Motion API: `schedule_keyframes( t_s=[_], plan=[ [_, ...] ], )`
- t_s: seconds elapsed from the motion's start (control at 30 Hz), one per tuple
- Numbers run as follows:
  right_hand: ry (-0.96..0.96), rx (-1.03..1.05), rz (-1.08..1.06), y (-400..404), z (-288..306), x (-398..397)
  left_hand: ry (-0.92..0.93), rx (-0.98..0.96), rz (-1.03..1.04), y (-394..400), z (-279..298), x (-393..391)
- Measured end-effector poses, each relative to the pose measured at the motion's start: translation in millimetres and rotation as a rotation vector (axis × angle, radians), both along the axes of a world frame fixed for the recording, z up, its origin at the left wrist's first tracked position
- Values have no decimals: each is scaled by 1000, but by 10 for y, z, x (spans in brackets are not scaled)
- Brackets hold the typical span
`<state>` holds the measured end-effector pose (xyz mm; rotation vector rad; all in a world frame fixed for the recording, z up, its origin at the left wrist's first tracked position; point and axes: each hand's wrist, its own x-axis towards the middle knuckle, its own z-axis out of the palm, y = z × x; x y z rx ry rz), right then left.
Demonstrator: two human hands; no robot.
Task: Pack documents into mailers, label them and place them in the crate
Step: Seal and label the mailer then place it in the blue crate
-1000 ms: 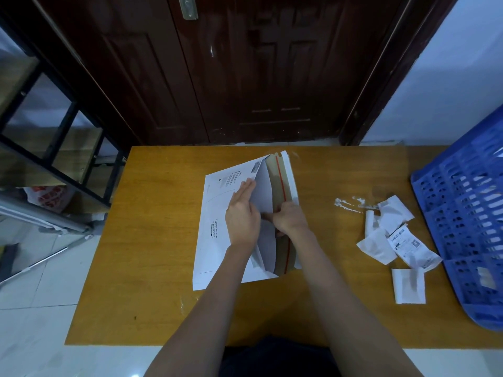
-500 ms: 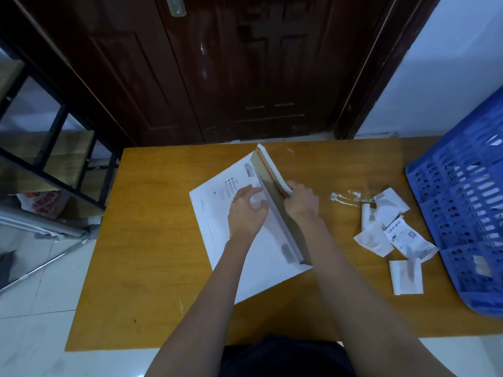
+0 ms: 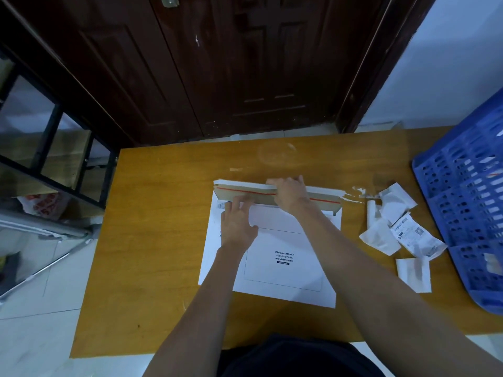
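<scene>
A white cardboard mailer (image 3: pixel 283 270) lies flat on the wooden table (image 3: pixel 163 240), its printed waybill box facing up. Its brown flap (image 3: pixel 245 193) with a red tear strip stands raised along the far edge. My right hand (image 3: pixel 290 193) grips that flap near its middle, fingers curled over the top. My left hand (image 3: pixel 236 221) rests flat on the mailer's upper left, fingers straight, pressing near the mouth. A white sheet (image 3: pixel 209 240) shows beneath the mailer at its left side. The blue crate (image 3: pixel 462 213) stands at the right.
Crumpled label backings and a printed waybill label (image 3: pixel 413 236) lie scattered between the mailer and the crate. A dark wooden door (image 3: pixel 231 63) stands behind the table. A black metal shelf (image 3: pixel 49 148) is at the left, above white floor tiles.
The mailer has turned from lengthwise to square with me, flap at the far edge. My right hand moved onto the flap. My left hand slid to the mailer's upper left.
</scene>
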<state>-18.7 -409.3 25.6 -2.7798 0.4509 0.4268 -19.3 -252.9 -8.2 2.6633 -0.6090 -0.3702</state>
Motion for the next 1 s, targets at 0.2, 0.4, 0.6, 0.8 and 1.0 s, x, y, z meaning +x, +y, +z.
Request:
schedule_keyframes(
  t_s=[0.2, 0.4, 0.6, 0.8, 1.0],
  plan=[
    [33, -16, 63, 3, -226, 37, -26, 150, -30, -11, -89, 90],
    [-262, -23, -27, -6, -376, -77, -4, 199, -49, -52, -179, 182],
    [-89, 98, -291, 100, -560, -510, 32, 286, -96, -43, -302, 235],
    [84, 25, -268, 44, -659, -564, 40, 346, -131, -48, -353, 287],
    [214, -65, -158, -52, -641, -421, 36, 429, -187, -70, -332, 371]
  ],
)
